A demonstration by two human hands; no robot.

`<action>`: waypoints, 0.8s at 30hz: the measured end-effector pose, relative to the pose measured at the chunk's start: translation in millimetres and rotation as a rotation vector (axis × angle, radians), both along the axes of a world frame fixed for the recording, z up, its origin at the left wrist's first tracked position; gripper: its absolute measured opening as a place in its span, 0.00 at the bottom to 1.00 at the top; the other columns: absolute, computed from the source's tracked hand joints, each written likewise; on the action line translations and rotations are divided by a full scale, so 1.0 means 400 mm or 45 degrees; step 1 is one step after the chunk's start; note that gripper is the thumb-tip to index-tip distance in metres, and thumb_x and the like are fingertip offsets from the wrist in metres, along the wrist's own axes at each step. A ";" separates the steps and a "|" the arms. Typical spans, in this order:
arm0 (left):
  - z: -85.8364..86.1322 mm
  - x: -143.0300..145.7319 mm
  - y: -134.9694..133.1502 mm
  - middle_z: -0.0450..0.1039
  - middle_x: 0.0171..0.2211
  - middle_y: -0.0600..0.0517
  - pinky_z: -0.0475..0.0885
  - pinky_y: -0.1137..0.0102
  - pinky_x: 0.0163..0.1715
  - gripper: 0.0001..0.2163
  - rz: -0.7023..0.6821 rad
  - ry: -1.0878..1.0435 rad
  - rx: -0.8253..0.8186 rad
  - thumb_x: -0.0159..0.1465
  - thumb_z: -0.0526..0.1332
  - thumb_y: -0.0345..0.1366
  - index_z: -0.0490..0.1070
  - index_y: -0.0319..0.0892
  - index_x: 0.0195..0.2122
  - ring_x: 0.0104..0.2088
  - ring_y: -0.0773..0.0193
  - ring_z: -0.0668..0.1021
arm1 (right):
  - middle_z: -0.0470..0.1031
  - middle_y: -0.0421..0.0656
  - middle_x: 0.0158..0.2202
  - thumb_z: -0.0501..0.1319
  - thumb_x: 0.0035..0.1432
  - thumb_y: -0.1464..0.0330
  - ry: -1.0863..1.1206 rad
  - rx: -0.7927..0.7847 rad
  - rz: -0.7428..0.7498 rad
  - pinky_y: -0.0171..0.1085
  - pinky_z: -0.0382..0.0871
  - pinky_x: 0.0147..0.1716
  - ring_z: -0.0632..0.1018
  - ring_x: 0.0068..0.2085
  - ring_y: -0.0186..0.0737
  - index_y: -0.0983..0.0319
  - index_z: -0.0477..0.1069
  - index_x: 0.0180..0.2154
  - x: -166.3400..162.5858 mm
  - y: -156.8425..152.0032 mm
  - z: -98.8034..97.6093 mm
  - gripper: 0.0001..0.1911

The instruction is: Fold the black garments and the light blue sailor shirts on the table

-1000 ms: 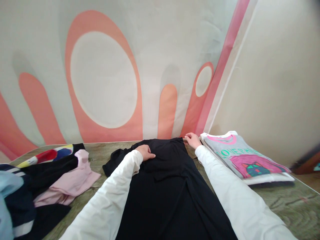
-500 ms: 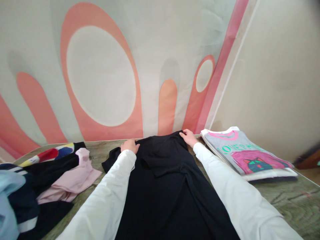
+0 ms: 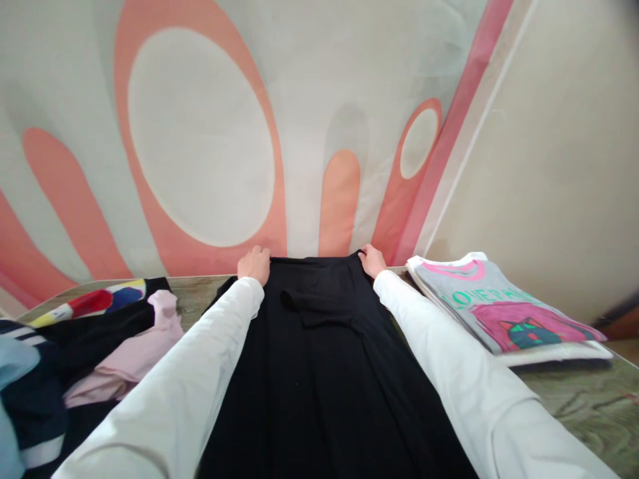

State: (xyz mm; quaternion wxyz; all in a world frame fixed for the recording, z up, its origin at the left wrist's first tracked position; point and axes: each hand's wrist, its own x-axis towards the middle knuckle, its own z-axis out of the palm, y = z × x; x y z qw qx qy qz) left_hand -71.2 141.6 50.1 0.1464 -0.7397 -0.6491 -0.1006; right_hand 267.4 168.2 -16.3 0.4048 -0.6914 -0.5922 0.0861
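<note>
On a grey-green tabletop (image 3: 589,399), set against a wall hanging (image 3: 200,133) of coral arches and pale ovals, a black garment (image 3: 319,372) lies flat. It runs lengthwise, straight ahead of the person, from the near edge of the view to the far edge of the tabletop. Both arms, in white sleeves, reach along its two sides.

The left hand (image 3: 254,264) grips the far left corner, its fingers (image 3: 260,254) curled shut over the cloth. The right hand (image 3: 371,259) grips the far right corner the same way, closed on the hem. The far edge runs straight and taut between the two hands. Just below it, near the middle, a small flap of cloth sits rumpled.

To the right, near the garment but apart from it, is a neat stack of folded shirts (image 3: 499,313); the top one is grey with pink and green print. To the left lies a loose heap of clothes (image 3: 100,352) — black, pale pink, navy and light blue.

Spreading the cloth well seems to call for an even pull from both hands, with the corners held level so the far edge lies parallel to the back of the tabletop. The rumpled flap probably wants pressing flat with a palm, and the right corner is best kept clear of the folded stack.
</note>
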 end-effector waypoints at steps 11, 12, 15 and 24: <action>0.039 0.269 -0.212 0.60 0.54 0.45 0.59 0.57 0.49 0.19 -0.821 0.062 -0.523 0.62 0.49 0.41 0.58 0.42 0.52 0.53 0.56 0.63 | 0.72 0.49 0.39 0.56 0.54 0.63 0.204 -0.200 0.176 0.34 0.67 0.32 0.74 0.32 0.34 0.66 0.61 0.47 0.016 -0.015 -0.013 0.21; 0.032 0.300 -0.240 0.57 0.56 0.46 0.58 0.56 0.50 0.20 -0.957 0.045 -0.581 0.63 0.46 0.43 0.55 0.43 0.54 0.55 0.56 0.60 | 0.73 0.48 0.38 0.57 0.53 0.63 0.221 -0.224 0.199 0.33 0.68 0.30 0.74 0.30 0.33 0.66 0.60 0.48 0.020 -0.024 -0.013 0.22; -0.026 0.358 -0.299 0.48 0.60 0.45 0.51 0.48 0.52 0.26 -0.955 -0.030 -0.557 0.63 0.39 0.51 0.51 0.43 0.57 0.59 0.51 0.54 | 0.73 0.47 0.35 0.62 0.47 0.67 0.226 -0.254 0.237 0.32 0.68 0.28 0.74 0.27 0.32 0.67 0.59 0.48 0.026 -0.044 -0.015 0.25; -0.127 0.344 -0.308 0.48 0.60 0.48 0.47 0.55 0.55 0.28 -0.984 -0.159 -0.255 0.63 0.35 0.53 0.49 0.46 0.59 0.59 0.55 0.53 | 0.68 0.48 0.41 0.56 0.50 0.76 -0.076 -0.063 0.075 0.37 0.61 0.46 0.71 0.42 0.36 0.67 0.62 0.44 -0.018 -0.033 -0.012 0.17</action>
